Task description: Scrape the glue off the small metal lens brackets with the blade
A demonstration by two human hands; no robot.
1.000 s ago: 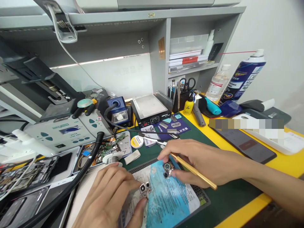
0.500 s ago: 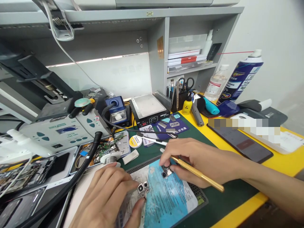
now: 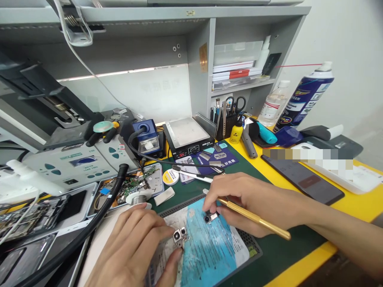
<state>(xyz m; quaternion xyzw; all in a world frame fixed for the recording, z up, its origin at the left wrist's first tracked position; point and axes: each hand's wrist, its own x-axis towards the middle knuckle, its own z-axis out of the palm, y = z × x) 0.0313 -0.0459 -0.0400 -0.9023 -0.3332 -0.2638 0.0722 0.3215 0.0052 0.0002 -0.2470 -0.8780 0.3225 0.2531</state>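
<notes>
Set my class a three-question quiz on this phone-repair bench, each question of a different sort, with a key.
1. True or false: the left hand holds a dual-lens camera module between thumb and fingers.
2. The gold-coloured tool lies in which hand? A) left B) right C) neither
3. Fill in: the right hand pinches a second camera module over the ____ mat.

Key: 1 true; 2 B; 3 blue.
</notes>
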